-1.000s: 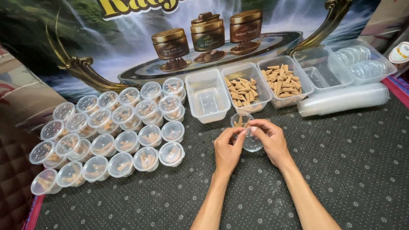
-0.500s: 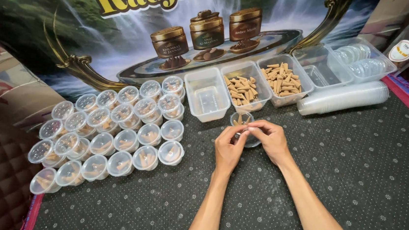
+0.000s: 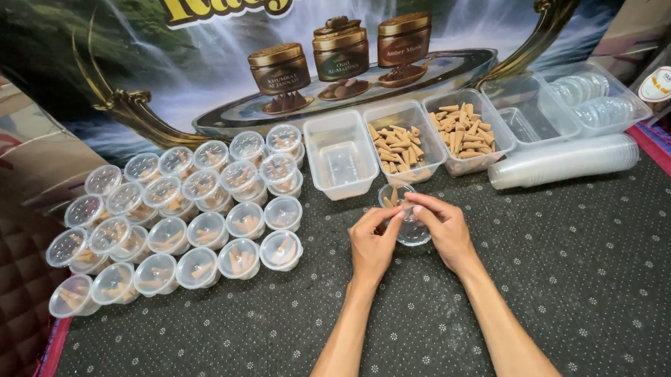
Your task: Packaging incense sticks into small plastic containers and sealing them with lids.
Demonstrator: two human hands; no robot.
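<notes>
Head view looks down on a small clear plastic cup (image 3: 407,219) held between both hands just above the dark dotted mat (image 3: 604,260), a little in front of the row of trays. The cup lies tilted, its round mouth turned up and away from the person, and one or two tan cones show inside it near the rim. The left hand (image 3: 371,244) has its grip pinched on the near left edge of the cup, thumb and forefinger pressed together there. The right hand (image 3: 445,230) arches over the cup from the right, its fingertips closed on the upper rim; whether a lid sits under those fingers cannot be told.

Just behind the cup stand three clear rectangular trays side by side: an empty tray (image 3: 341,150) on the left, then a middle tray (image 3: 401,142) and a right tray (image 3: 465,129), both holding loose tan incense cones. Further right sit a larger clear container (image 3: 530,108) and a tub of round clear lids (image 3: 598,97), with a long sleeve of stacked cups (image 3: 564,160) lying on its side in front of them. To the left of the hands, well apart, a block of lidded filled cups (image 3: 187,216) is set out in rows. A printed banner (image 3: 202,47) with a waterfall and brown jars lies behind everything.
</notes>
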